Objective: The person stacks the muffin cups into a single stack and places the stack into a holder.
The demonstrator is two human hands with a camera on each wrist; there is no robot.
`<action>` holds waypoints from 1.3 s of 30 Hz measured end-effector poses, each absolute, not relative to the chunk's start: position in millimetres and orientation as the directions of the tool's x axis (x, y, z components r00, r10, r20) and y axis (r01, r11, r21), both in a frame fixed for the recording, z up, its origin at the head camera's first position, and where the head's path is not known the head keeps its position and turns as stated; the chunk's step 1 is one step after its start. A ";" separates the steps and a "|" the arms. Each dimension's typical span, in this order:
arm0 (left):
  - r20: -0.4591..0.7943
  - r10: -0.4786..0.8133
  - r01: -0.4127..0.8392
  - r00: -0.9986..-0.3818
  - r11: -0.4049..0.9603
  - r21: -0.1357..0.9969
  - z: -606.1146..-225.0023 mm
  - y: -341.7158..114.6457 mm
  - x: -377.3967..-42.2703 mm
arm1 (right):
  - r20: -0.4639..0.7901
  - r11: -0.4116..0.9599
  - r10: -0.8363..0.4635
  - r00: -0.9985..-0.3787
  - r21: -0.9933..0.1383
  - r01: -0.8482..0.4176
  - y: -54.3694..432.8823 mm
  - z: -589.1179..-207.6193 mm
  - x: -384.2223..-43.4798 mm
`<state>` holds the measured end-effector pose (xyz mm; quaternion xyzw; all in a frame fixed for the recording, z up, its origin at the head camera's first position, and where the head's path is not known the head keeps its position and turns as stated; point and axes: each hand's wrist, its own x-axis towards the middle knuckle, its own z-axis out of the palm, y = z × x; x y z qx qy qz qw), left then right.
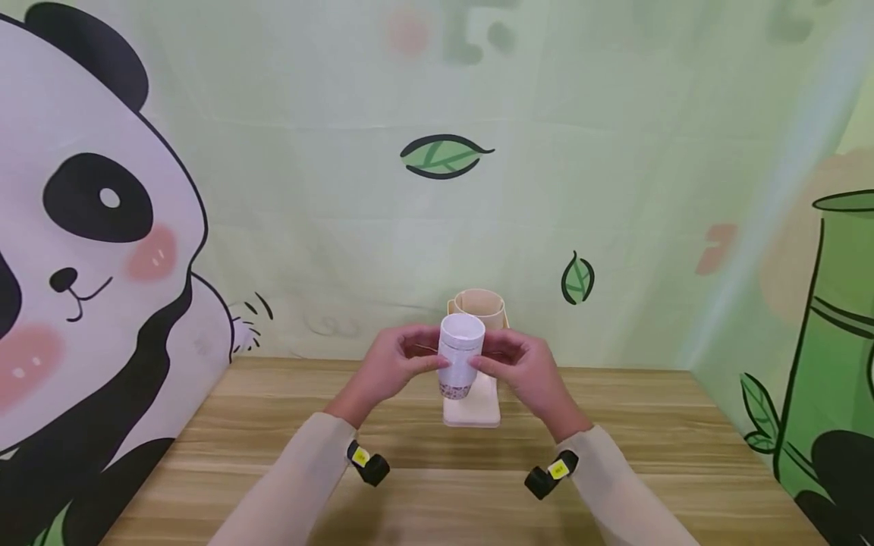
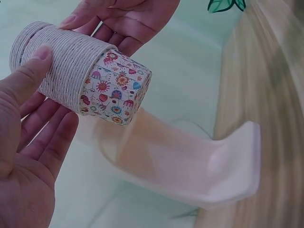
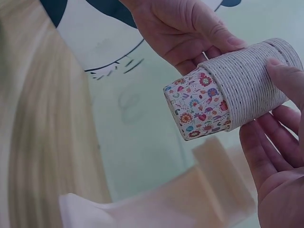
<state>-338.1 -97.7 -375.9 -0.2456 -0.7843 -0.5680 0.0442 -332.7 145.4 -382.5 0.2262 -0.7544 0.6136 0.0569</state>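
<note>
Both hands hold one nested stack of paper cups [image 1: 460, 356] in front of me, raised above the table. The lowest cup shows a colourful flower print [image 2: 114, 90]; above it run the closely packed white rims [image 3: 256, 78]. My left hand [image 1: 403, 362] grips the stack from the left, thumb on its near side and fingers behind. From the right, my right hand [image 1: 526, 368] grips it the same way. Just behind the cups stands a pale pink holder [image 1: 473, 413] with a flat base and a round, open-topped upper part, partly hidden by the stack and hands.
The wood-grain table [image 1: 287, 447] ends at a pale green backdrop [image 1: 328, 189] printed with leaves. A large panda picture [image 1: 164, 182] covers the left side, and green bamboo [image 1: 847, 280] is printed on the right.
</note>
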 end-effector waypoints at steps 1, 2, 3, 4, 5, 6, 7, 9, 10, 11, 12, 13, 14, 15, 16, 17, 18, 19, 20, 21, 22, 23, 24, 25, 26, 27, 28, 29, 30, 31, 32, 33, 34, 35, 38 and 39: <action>0.350 0.336 0.437 -0.874 0.231 0.869 -372.1 -96.1 -339.2 | 0.363 0.148 -0.265 -0.893 -0.900 -0.410 147.1 -380.1 -333.9; 0.355 0.338 0.442 -0.872 0.227 0.868 -369.3 -94.6 -340.7 | 0.366 0.152 -0.263 -0.893 -0.898 -0.413 148.5 -377.8 -335.4; 0.358 0.339 0.444 -0.870 0.224 0.868 -366.3 -93.2 -342.1 | 0.368 0.157 -0.261 -0.892 -0.896 -0.415 150.1 -375.9 -337.3; 0.359 0.337 0.444 -0.870 0.223 0.868 -363.5 -92.0 -343.4 | 0.368 0.162 -0.259 -0.893 -0.895 -0.416 151.6 -373.5 -338.6; 0.360 0.337 0.446 -0.870 0.224 0.867 -360.9 -90.7 -345.1 | 0.368 0.166 -0.257 -0.894 -0.894 -0.416 153.2 -370.9 -340.0; 0.364 0.337 0.449 -0.868 0.223 0.865 -358.4 -89.5 -346.9 | 0.370 0.169 -0.257 -0.893 -0.892 -0.419 154.8 -368.1 -341.6; 0.368 0.337 0.453 -0.867 0.222 0.863 -355.8 -88.1 -348.9 | 0.374 0.172 -0.254 -0.892 -0.890 -0.423 156.6 -364.6 -343.1; 0.374 0.335 0.460 -0.865 0.227 0.859 -349.6 -84.8 -353.1 | 0.383 0.173 -0.251 -0.889 -0.886 -0.430 160.5 -356.7 -346.4; 0.379 0.336 0.464 -0.863 0.225 0.857 -346.9 -83.7 -355.1 | 0.385 0.170 -0.251 -0.888 -0.886 -0.432 161.7 -352.7 -347.9; 0.382 0.335 0.467 -0.861 0.223 0.856 -344.1 -82.5 -357.4 | 0.387 0.169 -0.254 -0.887 -0.885 -0.434 163.1 -349.2 -350.0; 0.384 0.335 0.468 -0.861 0.223 0.855 -341.3 -81.1 -359.6 | 0.388 0.169 -0.256 -0.885 -0.884 -0.436 164.6 -346.0 -352.5; 0.383 0.334 0.467 -0.861 0.224 0.855 -338.3 -79.8 -361.9 | 0.388 0.172 -0.256 -0.885 -0.883 -0.437 166.0 -342.4 -354.3; 0.381 0.333 0.465 -0.863 0.228 0.855 -335.3 -78.3 -364.0 | 0.386 0.175 -0.259 -0.885 -0.883 -0.436 167.4 -339.1 -356.0; 0.380 0.333 0.465 -0.863 0.231 0.855 -332.5 -76.9 -366.3 | 0.385 0.181 -0.261 -0.885 -0.881 -0.437 168.8 -336.5 -358.1; 0.376 0.331 0.462 -0.865 0.237 0.855 -329.9 -75.5 -368.7 | 0.384 0.188 -0.261 -0.886 -0.880 -0.437 170.2 -333.9 -360.0; 0.373 0.330 0.460 -0.867 0.244 0.854 -327.3 -74.1 -371.3 | 0.382 0.197 -0.260 -0.887 -0.878 -0.436 171.6 -331.4 -361.9; 0.372 0.330 0.460 -0.868 0.250 0.852 -324.8 -72.7 -373.7 | 0.381 0.203 -0.257 -0.888 -0.877 -0.435 172.8 -328.9 -363.6; 0.369 0.330 0.457 -0.869 0.253 0.853 -322.4 -71.5 -376.0 | 0.382 0.207 -0.254 -0.889 -0.876 -0.436 173.7 -326.4 -364.9; 0.364 0.326 0.453 -0.872 0.260 0.853 -320.3 -70.4 -378.0 | 0.382 0.214 -0.253 -0.889 -0.874 -0.436 174.5 -324.7 -367.2; 0.361 0.324 0.450 -0.874 0.262 0.854 -318.6 -69.3 -380.4 | 0.382 0.221 -0.250 -0.890 -0.872 -0.437 175.3 -323.2 -369.7; 0.357 0.321 0.445 -0.877 0.263 0.856 -317.0 -68.4 -382.3 | 0.382 0.221 -0.248 -0.890 -0.873 -0.435 175.7 -321.5 -371.9; 0.353 0.317 0.440 -0.880 0.263 0.859 -315.6 -67.7 -384.2 | 0.382 0.219 -0.246 -0.891 -0.873 -0.435 176.0 -320.0 -374.2; 0.349 0.312 0.434 -0.883 0.263 0.862 -314.4 -67.1 -385.9 | 0.383 0.214 -0.245 -0.891 -0.875 -0.435 176.0 -318.4 -376.3; 0.345 0.307 0.427 -0.887 0.264 0.865 -313.3 -66.4 -387.7 | 0.384 0.213 -0.246 -0.890 -0.874 -0.436 176.2 -316.9 -378.8; 0.342 0.299 0.422 -0.891 0.269 0.866 -312.4 -65.8 -389.4 | 0.385 0.214 -0.246 -0.890 -0.874 -0.437 176.5 -315.5 -381.1; 0.341 0.294 0.420 -0.893 0.268 0.867 -311.7 -65.2 -391.4 | 0.385 0.210 -0.245 -0.890 -0.875 -0.437 176.6 -314.1 -383.2; 0.341 0.290 0.418 -0.894 0.267 0.868 -311.0 -64.5 -393.3 | 0.384 0.211 -0.244 -0.890 -0.875 -0.435 176.9 -312.5 -384.9; 0.344 0.286 0.418 -0.894 0.264 0.869 -310.4 -63.8 -395.3 | 0.388 0.212 -0.244 -0.889 -0.873 -0.439 177.2 -310.9 -386.6; 0.349 0.284 0.421 -0.893 0.258 0.869 -309.7 -63.0 -397.3 | 0.389 0.215 -0.242 -0.889 -0.872 -0.440 177.5 -309.5 -388.3; 0.354 0.281 0.425 -0.892 0.253 0.869 -309.0 -62.2 -399.1 | 0.389 0.221 -0.238 -0.890 -0.870 -0.440 177.9 -308.3 -390.1; 0.358 0.280 0.428 -0.891 0.247 0.869 -308.2 -61.4 -400.8 | 0.391 0.226 -0.234 -0.890 -0.869 -0.441 178.3 -307.1 -391.7; 0.364 0.280 0.431 -0.888 0.239 0.870 -307.3 -60.7 -402.3 | 0.392 0.228 -0.231 -0.891 -0.868 -0.441 178.6 -306.1 -393.1; 0.368 0.280 0.435 -0.887 0.233 0.870 -306.5 -60.0 -403.6 | 0.394 0.231 -0.227 -0.891 -0.867 -0.442 178.8 -305.0 -394.4; 0.371 0.280 0.437 -0.885 0.229 0.870 -305.3 -59.6 -404.7 | 0.397 0.231 -0.224 -0.890 -0.866 -0.444 178.9 -304.1 -395.6; 0.377 0.280 0.443 -0.883 0.229 0.867 -303.0 -59.0 -408.3 | 0.400 0.240 -0.211 -0.892 -0.863 -0.444 179.2 -302.2 -400.0; 0.382 0.277 0.446 -0.882 0.230 0.865 -302.2 -58.7 -408.9 | 0.403 0.239 -0.207 -0.891 -0.862 -0.446 179.2 -301.7 -401.3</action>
